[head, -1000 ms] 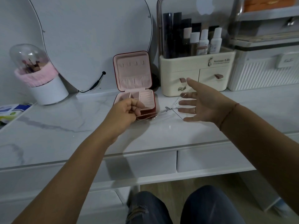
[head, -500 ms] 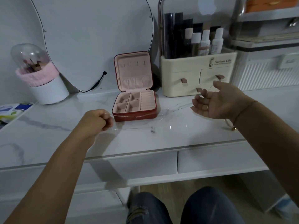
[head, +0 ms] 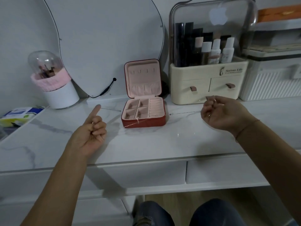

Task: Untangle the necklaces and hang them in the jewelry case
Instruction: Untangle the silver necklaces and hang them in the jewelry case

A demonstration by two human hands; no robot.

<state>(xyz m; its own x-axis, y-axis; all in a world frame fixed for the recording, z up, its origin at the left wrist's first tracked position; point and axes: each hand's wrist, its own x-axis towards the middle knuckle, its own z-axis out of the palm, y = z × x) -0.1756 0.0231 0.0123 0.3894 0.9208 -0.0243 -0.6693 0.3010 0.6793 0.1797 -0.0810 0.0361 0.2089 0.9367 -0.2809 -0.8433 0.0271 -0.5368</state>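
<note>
Thin silver necklace chain [head: 185, 113] is stretching nine-to-three o'clock. Right hand [head: 223, 113] is pinching it; whether left hand [head: 89, 134] is gripping it, I cannot tell.

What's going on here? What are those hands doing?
A person's left hand and right hand hold a thin silver necklace chain stretched between them above the white marble tabletop. A second, rose-gold chain lies draped over the front of the open red jewelry case with pink lining. The hooks in its lid hold nothing yet.
</note>
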